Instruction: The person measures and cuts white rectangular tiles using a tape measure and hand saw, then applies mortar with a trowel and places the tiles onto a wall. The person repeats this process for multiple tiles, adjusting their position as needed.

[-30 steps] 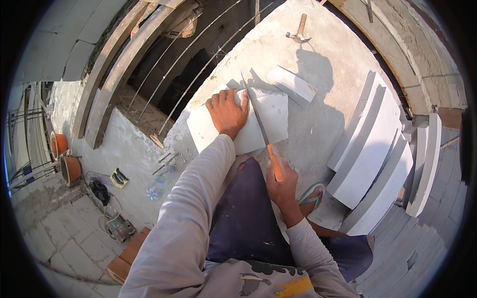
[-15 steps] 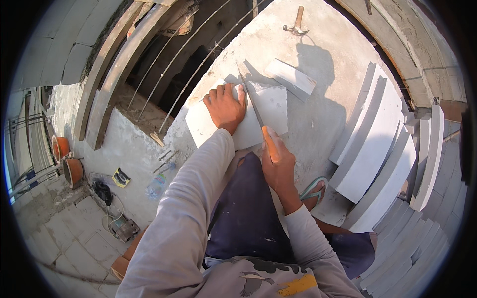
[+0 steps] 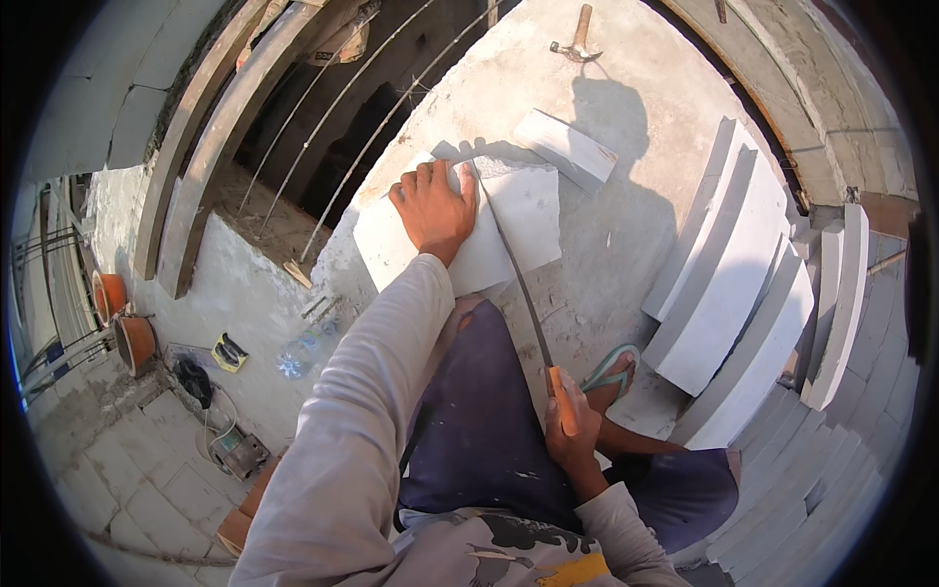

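A pale lightweight concrete block [image 3: 518, 227] lies before me, and a hand saw [image 3: 515, 262] crosses it in a cut right of its middle. My left hand [image 3: 437, 210] grips the block left of the blade, fingers bent over the far edge and thumb close to the saw. My right hand [image 3: 575, 430] is closed around the saw's orange handle [image 3: 563, 399], beside my right thigh. Most of the blade now shows between the handle and the block; its tip is at the block's far edge. A narrow offcut [image 3: 567, 147] rests on the concrete just beyond.
A claw hammer [image 3: 579, 41] lies at the far end of the slab. Several white blocks [image 3: 729, 284] are stacked at the right. On the left, a dark opening [image 3: 328, 137] is crossed by steel rods, near wooden beams [image 3: 220, 147]. A plastic bottle [image 3: 305, 354] and a power tool [image 3: 238, 453] lie lower left.
My right hand has drawn the saw back toward my body and slightly right, baring more blade on the near side. The left hand stays on the block.
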{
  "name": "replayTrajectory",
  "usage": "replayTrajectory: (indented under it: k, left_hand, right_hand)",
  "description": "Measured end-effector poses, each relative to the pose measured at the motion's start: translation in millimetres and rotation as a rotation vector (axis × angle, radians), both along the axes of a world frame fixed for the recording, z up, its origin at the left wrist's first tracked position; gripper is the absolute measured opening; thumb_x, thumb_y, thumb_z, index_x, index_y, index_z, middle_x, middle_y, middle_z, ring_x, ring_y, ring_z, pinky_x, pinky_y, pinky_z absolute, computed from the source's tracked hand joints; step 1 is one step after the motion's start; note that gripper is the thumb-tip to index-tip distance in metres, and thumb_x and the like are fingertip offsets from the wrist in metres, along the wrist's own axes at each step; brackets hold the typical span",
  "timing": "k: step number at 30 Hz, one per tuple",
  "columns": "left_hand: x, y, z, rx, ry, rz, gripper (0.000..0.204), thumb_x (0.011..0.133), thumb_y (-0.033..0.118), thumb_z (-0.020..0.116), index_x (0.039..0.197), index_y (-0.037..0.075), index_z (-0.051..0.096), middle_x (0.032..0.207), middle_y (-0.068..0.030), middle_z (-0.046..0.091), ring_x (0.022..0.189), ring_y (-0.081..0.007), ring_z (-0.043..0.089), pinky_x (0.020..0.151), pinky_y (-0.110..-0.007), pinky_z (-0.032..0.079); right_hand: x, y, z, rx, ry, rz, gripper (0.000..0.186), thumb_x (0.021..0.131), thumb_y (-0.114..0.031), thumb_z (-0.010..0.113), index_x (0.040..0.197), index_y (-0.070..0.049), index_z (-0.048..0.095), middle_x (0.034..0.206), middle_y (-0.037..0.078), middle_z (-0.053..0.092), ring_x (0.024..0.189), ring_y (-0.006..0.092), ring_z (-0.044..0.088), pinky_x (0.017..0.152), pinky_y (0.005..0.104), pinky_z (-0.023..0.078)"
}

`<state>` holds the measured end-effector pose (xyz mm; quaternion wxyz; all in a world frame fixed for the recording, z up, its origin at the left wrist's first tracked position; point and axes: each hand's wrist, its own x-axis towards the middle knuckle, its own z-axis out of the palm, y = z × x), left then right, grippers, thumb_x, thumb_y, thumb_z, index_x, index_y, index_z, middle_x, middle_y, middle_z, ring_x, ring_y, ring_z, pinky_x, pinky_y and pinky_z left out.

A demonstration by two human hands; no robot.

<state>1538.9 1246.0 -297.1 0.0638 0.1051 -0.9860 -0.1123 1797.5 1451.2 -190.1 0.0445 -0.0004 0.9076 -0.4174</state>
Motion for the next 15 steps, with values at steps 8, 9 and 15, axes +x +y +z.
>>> replayTrajectory:
  k: [8,9,15]
  left_hand:
    - [-2.9,6.6,-2.8,0.013,0.011,-0.042,0.044,0.101,0.047,0.051,0.107,0.006,0.068,0.109,-0.0120,0.068,0.109,-0.0321,0.058,0.101,-0.049,0.036]
    - [-9.1,3.9,-1.8,0.017,0.034,-0.039,0.044,0.101,0.047,0.051,0.107,0.006,0.068,0.110,-0.0120,0.068,0.109,-0.0322,0.058,0.101,-0.049,0.036]
    - [-3.5,11.3,-1.8,0.027,0.035,-0.061,0.045,0.102,0.047,0.049,0.109,0.007,0.068,0.111,-0.0119,0.068,0.110,-0.0323,0.058,0.102,-0.050,0.035]
  right_hand:
    - [-75.4,-35.0,0.8,-0.121,-0.089,-0.115,0.039,0.101,-0.013,0.058,0.135,0.006,0.058,0.125,0.027,0.068,0.106,0.0375,0.073,0.089,0.0394,0.058]
    - [-33.0,-18.7,2.5,-0.073,-0.074,-0.084,0.038,0.102,-0.013,0.057,0.134,0.006,0.059,0.124,0.027,0.068,0.106,0.0365,0.073,0.091,0.0395,0.057]
    - [-64.9,-26.1,-8.8,-0.068,-0.055,-0.112,0.040,0.099,-0.016,0.062,0.133,0.005,0.060,0.118,0.026,0.071,0.097,0.0381,0.075,0.084,0.0398,0.059]
